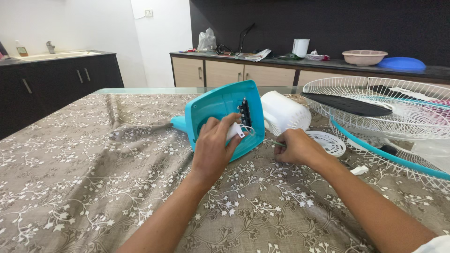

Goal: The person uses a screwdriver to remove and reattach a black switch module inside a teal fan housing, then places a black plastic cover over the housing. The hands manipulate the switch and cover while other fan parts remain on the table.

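- While the left hand gripped the teal fan base from below, fingers curled over a small white part, the base stood on edge just ahead of both hands, its long axis running up and away.
- The right hand (closed on a thin green-handled tool) lay just right of the base, tool tip pointing at it.
- Both rested on the desk with its floral cloth; a white fan grille lay to the right, kitchen cabinets behind.

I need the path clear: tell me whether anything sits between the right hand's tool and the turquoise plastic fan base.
Nothing visible does. The right hand holds a thin screwdriver pointing across bare floral tablecloth at the turquoise plastic fan base, which the left hand grips.
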